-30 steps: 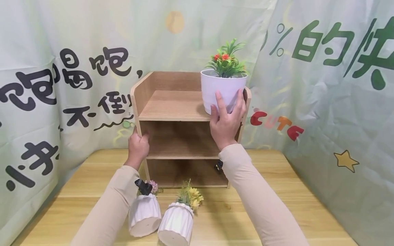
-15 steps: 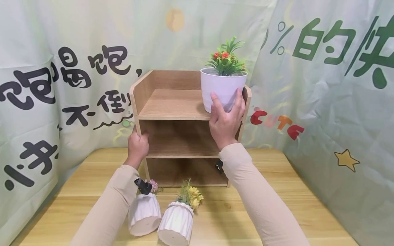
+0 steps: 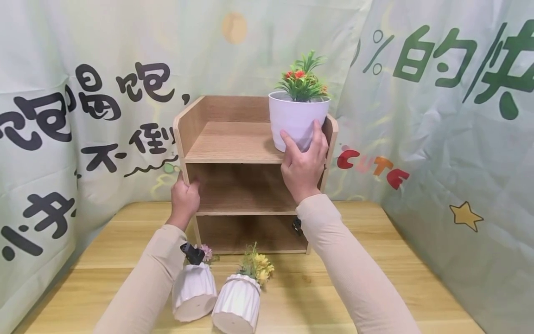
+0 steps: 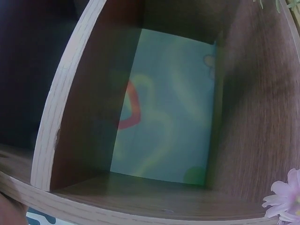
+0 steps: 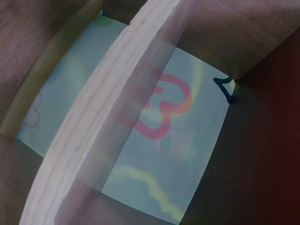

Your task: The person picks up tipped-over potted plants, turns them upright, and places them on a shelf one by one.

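Observation:
A white flowerpot (image 3: pixel 292 116) with a green plant and red flowers (image 3: pixel 299 79) stands at the right end of the wooden shelf unit's top board (image 3: pixel 233 139). My right hand (image 3: pixel 304 169) holds its lower front, thumb at the left and fingers at the right. On the left, my left hand (image 3: pixel 185 199) grips the edge of the shelf's side panel (image 3: pixel 181 148), with its fingertips hidden behind the panel. The left wrist view shows the inside of a lower compartment (image 4: pixel 161 112) and a pink flower (image 4: pixel 283 199). Shelf boards (image 5: pixel 103 108) fill the right wrist view.
Two white fluted pots lie tipped on the wooden table (image 3: pixel 354 297) before the shelf. The left pot (image 3: pixel 193 292) has a pink flower and the right pot (image 3: pixel 237 304) yellow flowers (image 3: pixel 260 268). A printed curtain (image 3: pixel 242 55) hangs behind and at the sides.
My right hand's fingers have shifted a little on the white flowerpot, the thumb side moving down and left. My left hand keeps its grip on the panel. The head view has drifted slightly.

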A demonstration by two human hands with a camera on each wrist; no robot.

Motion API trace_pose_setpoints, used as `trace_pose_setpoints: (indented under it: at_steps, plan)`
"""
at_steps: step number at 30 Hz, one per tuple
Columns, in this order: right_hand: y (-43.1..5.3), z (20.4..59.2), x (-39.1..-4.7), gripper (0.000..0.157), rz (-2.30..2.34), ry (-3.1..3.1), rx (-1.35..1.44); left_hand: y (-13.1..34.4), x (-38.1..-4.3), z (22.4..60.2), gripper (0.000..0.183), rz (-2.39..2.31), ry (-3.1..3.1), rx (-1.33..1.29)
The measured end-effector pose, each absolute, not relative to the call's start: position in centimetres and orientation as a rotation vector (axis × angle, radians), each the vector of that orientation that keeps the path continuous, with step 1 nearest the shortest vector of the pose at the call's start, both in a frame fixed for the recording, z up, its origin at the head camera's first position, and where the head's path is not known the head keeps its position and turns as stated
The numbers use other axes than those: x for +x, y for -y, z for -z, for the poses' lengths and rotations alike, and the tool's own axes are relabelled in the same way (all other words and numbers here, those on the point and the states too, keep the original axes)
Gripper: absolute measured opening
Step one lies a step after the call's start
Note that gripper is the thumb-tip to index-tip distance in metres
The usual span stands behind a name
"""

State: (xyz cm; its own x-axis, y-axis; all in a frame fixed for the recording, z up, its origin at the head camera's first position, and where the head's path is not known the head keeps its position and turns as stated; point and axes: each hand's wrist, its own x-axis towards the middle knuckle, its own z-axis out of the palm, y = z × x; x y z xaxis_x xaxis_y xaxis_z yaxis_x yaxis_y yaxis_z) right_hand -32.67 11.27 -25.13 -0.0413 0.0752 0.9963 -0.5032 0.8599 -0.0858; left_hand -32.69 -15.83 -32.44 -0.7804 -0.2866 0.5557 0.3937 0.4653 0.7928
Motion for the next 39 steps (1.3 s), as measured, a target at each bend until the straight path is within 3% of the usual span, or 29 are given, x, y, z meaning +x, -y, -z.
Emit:
trace_pose_setpoints:
  at_steps: [39]
  plan:
    - [-12.7, 25.9, -30.4, 0.033, -0.726, 1.553, 0.590, 15.8, -32.8, 32.7, 0.037, 1.295, 2.027, -0.098]
